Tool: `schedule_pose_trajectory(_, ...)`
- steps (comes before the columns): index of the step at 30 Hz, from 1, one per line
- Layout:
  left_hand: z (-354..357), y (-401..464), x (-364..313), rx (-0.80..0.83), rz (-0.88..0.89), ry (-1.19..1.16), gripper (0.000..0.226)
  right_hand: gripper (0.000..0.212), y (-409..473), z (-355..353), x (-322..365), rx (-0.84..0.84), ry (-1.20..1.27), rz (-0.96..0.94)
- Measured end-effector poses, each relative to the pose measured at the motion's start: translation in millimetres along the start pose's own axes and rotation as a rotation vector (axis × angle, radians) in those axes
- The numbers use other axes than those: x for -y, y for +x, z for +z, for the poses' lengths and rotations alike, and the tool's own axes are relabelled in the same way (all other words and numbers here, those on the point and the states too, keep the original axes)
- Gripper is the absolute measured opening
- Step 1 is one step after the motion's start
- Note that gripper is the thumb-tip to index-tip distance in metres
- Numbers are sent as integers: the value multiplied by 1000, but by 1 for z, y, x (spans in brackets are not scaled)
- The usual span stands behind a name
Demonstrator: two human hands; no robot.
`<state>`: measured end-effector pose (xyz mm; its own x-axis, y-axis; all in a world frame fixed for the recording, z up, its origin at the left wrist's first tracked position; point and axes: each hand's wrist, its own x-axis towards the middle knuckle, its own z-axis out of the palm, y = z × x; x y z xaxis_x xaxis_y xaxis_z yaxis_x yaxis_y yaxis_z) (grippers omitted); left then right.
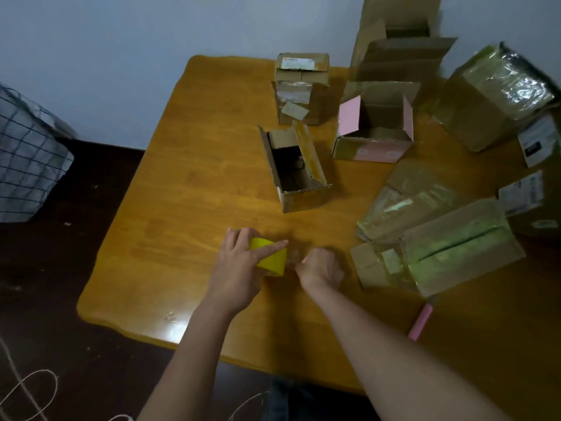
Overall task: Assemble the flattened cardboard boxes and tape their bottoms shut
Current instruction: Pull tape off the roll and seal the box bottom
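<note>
Over on the left, the left hand (239, 262) gripped the yellow tape roll (271, 258) just above the wooden table (182, 183), fingers wrapped over its top and forefinger laid straight across it. Right beside it, the right hand (320, 267) was curled tight, and it looked to be pinching the clear tape end drawn off the roll, though the strip itself was too faint to be sure of. So tape was being readied, not yet laid on any box. Moving rightward, a long narrow box (299, 174) stood assembled in mid-table, top open, and behind it sat a small stacked pair of boxes (302, 86). Next came an open box with pink flaps (375, 132), with a taller open box (400, 41) behind. Several seemed done, then, though their bottoms could not be seen. Work remained: near the right hand a pile of flattened boxes (434, 238) lay fanned out, brown, creased, streaked with glossy old tape. A pink stick-like object (421, 322) lay at the table's near edge, and a large taped box (491, 98) sat far right.
</note>
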<state>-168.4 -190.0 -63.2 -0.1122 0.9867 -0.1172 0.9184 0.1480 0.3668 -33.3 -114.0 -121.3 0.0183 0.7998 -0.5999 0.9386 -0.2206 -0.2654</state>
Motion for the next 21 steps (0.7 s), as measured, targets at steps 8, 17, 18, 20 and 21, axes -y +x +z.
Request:
schedule_pose_trajectory(8, -13, 13, -34, 72, -55, -23, 54, 20, -40, -55, -38, -357, 233, -338)
schedule_pose_trajectory(17, 24, 40, -176, 129, -358, -839, 33, 22, -22, -149, -168, -824, 306, -226)
schedule_pose_trajectory(18, 31, 40, -184, 171, -427, -925, 33, 31, -14, -153, -182, -769, 302, -188)
schedule_pose_trajectory(20, 43, 40, -199, 246, -525, -1024, 24, 46, -4, -160, -199, -644, 317, -165)
schedule_pose_trajectory(21, 45, 40, -206, 279, -541, -1041, 20, 50, -1, -164, -203, -606, 317, -172)
